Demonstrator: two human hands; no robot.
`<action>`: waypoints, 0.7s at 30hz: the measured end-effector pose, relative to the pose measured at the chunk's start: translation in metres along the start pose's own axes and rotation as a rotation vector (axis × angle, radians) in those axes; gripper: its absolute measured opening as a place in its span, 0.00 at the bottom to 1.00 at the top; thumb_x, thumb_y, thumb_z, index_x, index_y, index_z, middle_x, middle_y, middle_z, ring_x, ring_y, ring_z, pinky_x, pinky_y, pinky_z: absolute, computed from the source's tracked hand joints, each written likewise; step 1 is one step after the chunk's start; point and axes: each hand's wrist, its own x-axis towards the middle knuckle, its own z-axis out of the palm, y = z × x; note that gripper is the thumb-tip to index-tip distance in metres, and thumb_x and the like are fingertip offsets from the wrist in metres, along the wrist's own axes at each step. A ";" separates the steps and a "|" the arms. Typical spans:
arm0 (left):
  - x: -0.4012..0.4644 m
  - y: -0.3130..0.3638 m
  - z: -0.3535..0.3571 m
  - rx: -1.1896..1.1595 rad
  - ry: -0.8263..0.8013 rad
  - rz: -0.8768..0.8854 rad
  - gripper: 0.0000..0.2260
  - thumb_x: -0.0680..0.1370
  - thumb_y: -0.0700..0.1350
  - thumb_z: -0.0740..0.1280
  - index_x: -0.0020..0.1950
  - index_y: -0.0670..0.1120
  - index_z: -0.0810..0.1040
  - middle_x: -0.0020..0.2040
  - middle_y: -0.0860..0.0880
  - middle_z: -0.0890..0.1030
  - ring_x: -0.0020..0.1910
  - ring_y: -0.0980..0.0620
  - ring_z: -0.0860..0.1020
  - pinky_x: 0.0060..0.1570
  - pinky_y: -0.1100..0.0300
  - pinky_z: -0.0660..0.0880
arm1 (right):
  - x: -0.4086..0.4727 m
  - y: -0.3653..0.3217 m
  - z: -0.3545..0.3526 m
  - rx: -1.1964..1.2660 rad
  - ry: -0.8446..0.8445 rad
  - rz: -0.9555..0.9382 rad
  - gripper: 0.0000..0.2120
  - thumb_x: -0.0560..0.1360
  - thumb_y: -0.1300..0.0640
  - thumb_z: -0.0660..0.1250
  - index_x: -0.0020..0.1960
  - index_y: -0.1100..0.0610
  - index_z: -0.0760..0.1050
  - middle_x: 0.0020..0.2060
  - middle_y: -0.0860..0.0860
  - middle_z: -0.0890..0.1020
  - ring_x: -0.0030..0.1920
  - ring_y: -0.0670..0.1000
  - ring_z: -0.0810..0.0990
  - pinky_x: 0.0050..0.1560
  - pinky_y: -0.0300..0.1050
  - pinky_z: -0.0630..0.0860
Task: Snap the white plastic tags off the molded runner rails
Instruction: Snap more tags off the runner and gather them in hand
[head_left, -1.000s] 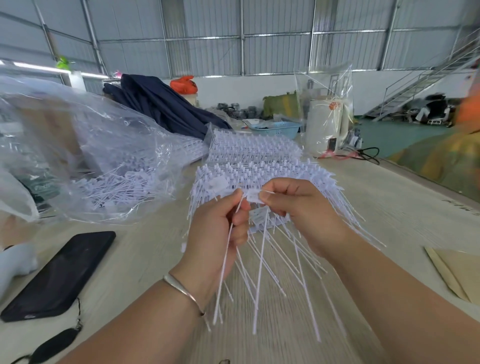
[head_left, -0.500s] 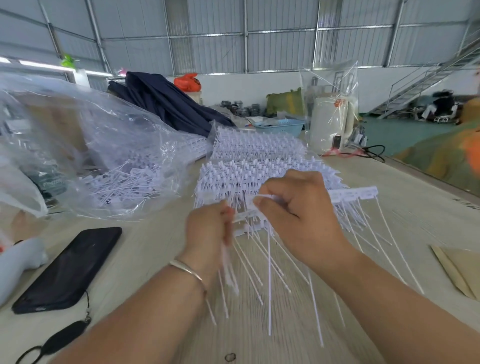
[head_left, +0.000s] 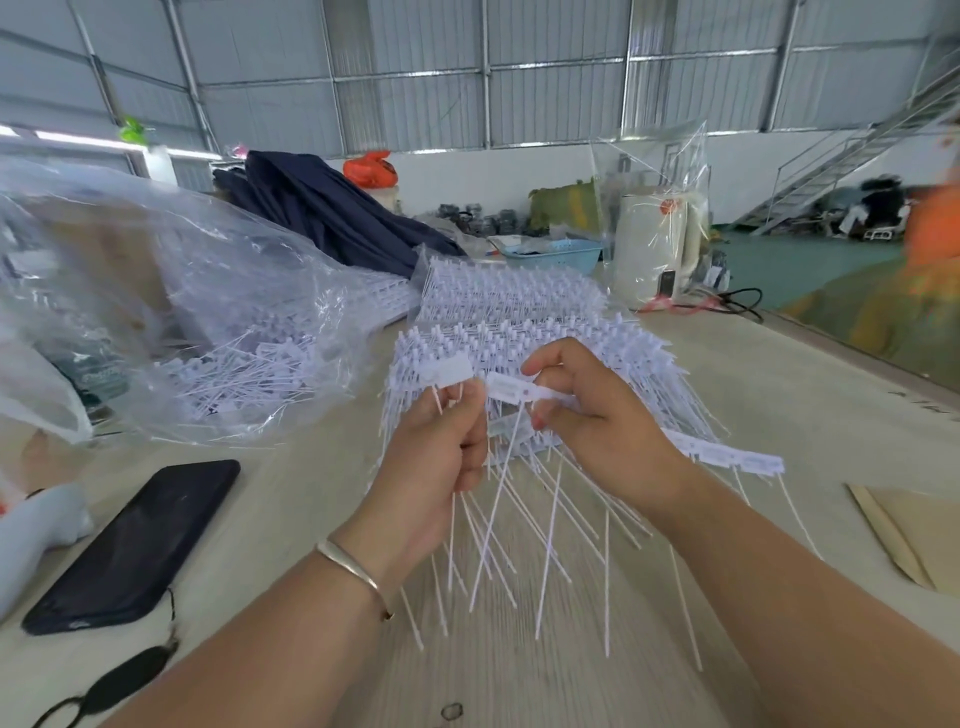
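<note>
My left hand (head_left: 439, 457) grips a bundle of loose white tags (head_left: 451, 373); their flat heads stick up above my fingers and their thin tails hang below my fist. My right hand (head_left: 587, 415) holds a white runner rail (head_left: 727, 456) that runs out to the right, with tags still hanging from it. Its thumb and fingers pinch the rail's left end tag (head_left: 511, 388) close to my left hand. Behind both hands lies a stack of full runner rails (head_left: 519, 332) on the table.
A clear plastic bag (head_left: 218, 332) with loose tags lies at the left. A black phone (head_left: 135, 540) and a dark strap sit at the near left. A brown envelope (head_left: 914, 530) is at the right edge. A bagged white appliance (head_left: 654, 244) and blue basket (head_left: 550, 254) stand behind.
My left hand has come back up holding its tag bundle upright. My right hand has turned so the rail now slopes down to the right.
</note>
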 end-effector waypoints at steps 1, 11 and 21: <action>0.000 0.001 -0.001 -0.011 -0.018 0.000 0.14 0.80 0.47 0.65 0.35 0.51 0.68 0.26 0.55 0.60 0.22 0.59 0.56 0.19 0.68 0.55 | -0.001 0.000 0.000 0.002 -0.019 -0.018 0.13 0.77 0.69 0.60 0.53 0.52 0.70 0.35 0.46 0.77 0.41 0.60 0.76 0.47 0.54 0.74; 0.000 -0.004 -0.005 0.130 0.002 0.037 0.05 0.75 0.43 0.71 0.43 0.44 0.77 0.23 0.56 0.63 0.21 0.58 0.59 0.20 0.68 0.56 | 0.000 0.002 0.002 -0.133 -0.068 -0.087 0.14 0.77 0.60 0.67 0.60 0.51 0.69 0.40 0.50 0.79 0.40 0.53 0.77 0.45 0.55 0.74; -0.002 0.000 -0.006 0.102 0.000 0.062 0.08 0.74 0.49 0.71 0.38 0.46 0.78 0.23 0.56 0.62 0.21 0.58 0.58 0.21 0.67 0.57 | 0.003 0.000 -0.015 0.083 -0.100 0.021 0.07 0.78 0.61 0.66 0.44 0.64 0.79 0.25 0.47 0.73 0.26 0.43 0.68 0.32 0.33 0.65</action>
